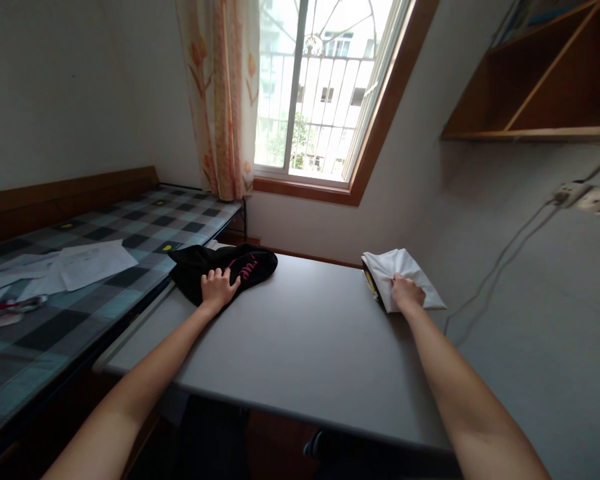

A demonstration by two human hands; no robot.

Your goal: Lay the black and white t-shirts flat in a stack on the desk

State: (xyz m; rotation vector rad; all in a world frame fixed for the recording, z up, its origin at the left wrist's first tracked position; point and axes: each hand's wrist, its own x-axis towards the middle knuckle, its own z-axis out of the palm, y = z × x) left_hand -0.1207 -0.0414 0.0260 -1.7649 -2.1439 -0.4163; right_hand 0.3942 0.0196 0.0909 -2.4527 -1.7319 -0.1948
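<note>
My left hand lies on a crumpled black cloth item with pink lettering, at the far left of the white table. Its fingers are spread and slightly bent over the fabric, thumb apart. Out at the table's far right, my right hand is closed, gripping a white folded cloth that looks like a fabric bag. Something yellow and dark shows along the cloth's left edge. What is inside or under either cloth item is hidden.
Left of the table stands a bed with a checked cover, with loose papers on it. A barred window and a flowered curtain are behind. Cables run from a wall socket at right, below a wooden shelf.
</note>
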